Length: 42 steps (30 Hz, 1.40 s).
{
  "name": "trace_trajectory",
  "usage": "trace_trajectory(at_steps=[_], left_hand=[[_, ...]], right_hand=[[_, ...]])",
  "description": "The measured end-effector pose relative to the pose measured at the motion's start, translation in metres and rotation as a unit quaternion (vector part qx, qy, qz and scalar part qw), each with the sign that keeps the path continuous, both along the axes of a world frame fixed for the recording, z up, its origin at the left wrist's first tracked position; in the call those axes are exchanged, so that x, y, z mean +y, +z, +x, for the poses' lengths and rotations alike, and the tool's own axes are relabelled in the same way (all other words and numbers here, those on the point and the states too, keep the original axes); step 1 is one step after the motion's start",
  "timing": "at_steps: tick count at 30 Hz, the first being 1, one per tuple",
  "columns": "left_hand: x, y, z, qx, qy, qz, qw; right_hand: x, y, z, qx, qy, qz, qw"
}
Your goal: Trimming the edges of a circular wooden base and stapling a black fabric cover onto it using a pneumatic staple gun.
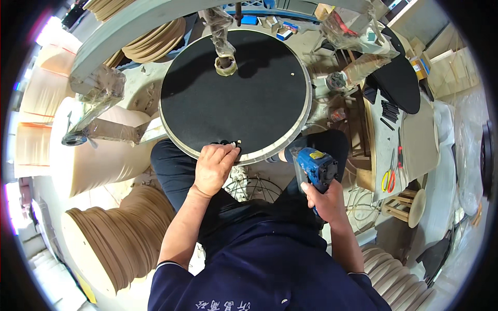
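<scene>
A large round black fabric-covered panel (244, 98) with a pale rim stands in front of me, over my knees. At its near edge, my left hand (213, 166) has its fingers pinched together on the black covering; a small pale bit shows by the fingertips, too small to name. To the right of the panel, my right hand (326, 199) is wrapped round the handle of a blue handheld power tool (317, 168) with a yellow label. The tool is held above my right thigh, apart from the panel, and its exact kind is unclear.
A plastic-wrapped metal arm (220, 36) reaches down to the panel's top. Stacks of wooden discs (124, 238) stand left, near foam rolls (104, 147). On the right bench (415, 145) lie scissors (389, 179), a red-handled screwdriver (400, 155) and black strips (390, 111); a wooden stool (412, 207) is below.
</scene>
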State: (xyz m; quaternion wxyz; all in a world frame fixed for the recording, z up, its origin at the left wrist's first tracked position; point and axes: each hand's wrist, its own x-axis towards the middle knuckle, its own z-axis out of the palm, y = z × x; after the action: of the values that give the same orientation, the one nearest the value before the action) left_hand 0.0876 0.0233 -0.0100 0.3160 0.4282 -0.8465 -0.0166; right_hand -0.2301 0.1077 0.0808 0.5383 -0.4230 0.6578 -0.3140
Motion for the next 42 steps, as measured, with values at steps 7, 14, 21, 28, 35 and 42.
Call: trace_trajectory(at_steps=[7,14,21,28,35,42], left_hand=[[0.002,-0.004,0.003,0.014,-0.014,-0.03,0.999],[-0.001,-0.002,0.002,0.001,-0.034,-0.034,0.999],[0.0,-0.003,0.003,-0.013,-0.042,-0.03,0.999],[0.006,0.008,0.004,-0.006,-0.057,0.032,0.998],[0.006,-0.006,0.007,-0.018,-0.071,0.008,0.997],[0.007,-0.013,-0.011,0.002,-0.059,-0.008,0.998]], right_hand=[[-0.003,-0.003,0.006,0.032,0.035,0.015,0.999],[-0.007,0.001,0.015,0.025,0.038,0.024,0.999],[-0.011,0.001,0.021,0.036,0.074,0.042,0.996],[-0.024,0.006,0.03,0.021,0.073,0.048,0.996],[-0.031,0.003,0.041,0.012,0.107,0.071,0.992],[-0.037,-0.008,0.05,0.055,0.142,0.034,0.988]])
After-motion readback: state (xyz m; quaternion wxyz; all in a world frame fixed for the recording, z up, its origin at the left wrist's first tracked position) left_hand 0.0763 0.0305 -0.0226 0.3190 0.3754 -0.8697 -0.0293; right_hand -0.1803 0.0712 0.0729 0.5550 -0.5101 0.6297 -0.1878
